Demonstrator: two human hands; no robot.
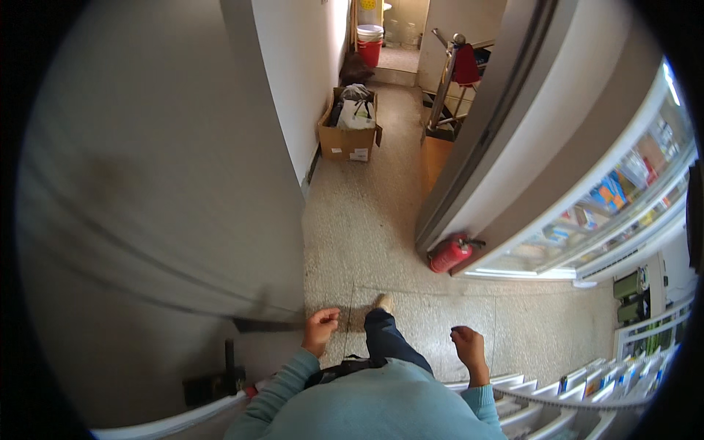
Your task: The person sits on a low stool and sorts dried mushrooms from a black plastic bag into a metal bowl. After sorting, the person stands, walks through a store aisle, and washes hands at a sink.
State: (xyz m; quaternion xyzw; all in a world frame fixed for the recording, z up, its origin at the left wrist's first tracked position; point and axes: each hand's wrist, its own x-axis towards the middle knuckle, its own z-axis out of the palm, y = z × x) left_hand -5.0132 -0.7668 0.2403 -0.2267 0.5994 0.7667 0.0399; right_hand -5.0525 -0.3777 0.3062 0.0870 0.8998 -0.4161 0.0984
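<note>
My left hand [320, 331] hangs loosely curled beside the grey door panel [165, 192], and nothing shows in its fingers. On the other side of my body, my right hand [469, 347] is curled over the speckled floor, holding nothing that I can see. Below the left forearm, a black handle [229, 360] stands out from the dark lower-left area. One shoe [385, 302] points forward toward the doorway; the other foot is hidden. White shelf racks [572, 388] stand behind and to the right of my right hand.
A red fire extinguisher [451, 253] stands at the foot of the door frame [467, 165]. Beyond the doorway, a cardboard box [346, 144] holding bags sits along the left wall. Red and white buckets [369, 47], a metal railing [444, 82] and a glass-fronted cabinet [599, 203] are also in view.
</note>
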